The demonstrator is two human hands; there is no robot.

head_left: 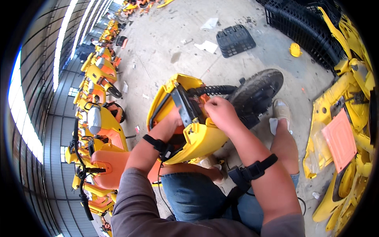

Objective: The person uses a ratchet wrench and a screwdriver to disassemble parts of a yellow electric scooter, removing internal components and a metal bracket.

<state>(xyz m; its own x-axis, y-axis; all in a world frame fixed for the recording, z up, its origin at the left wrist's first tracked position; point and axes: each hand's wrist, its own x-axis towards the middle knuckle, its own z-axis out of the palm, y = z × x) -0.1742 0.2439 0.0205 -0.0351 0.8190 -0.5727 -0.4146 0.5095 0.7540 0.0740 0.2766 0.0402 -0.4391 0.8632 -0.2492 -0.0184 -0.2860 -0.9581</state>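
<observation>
On the far left, a row of yellow scooters (pixel 103 78) lines the wall, and nearer stand black handlebars (pixel 81 172) beside an orange body panel (pixel 108 168). Next comes the left hand (pixel 173 117), reaching into the open yellow shell (pixel 209 139) at the middle of the view; its fingertips are hidden by the black bracket (pixel 184 103) across the opening, so I cannot tell whether they grip anything. Just right of the bracket is a small orange piece (pixel 204 97), right at the curled fingers of the right hand (pixel 220 112); whether they pinch it or only touch it, I cannot tell. Further right, a black-tyred wheel (pixel 263 87) sits beyond the shell, and a heap of yellow panels (pixel 327 100) with a flat orange panel (pixel 340 139) on it lies at the far right.

As far as I can judge, the work is partway: shell, bracket and wheel are in place together, while the fitting around the small orange piece looks unfinished and the shell's top is still uncovered
</observation>
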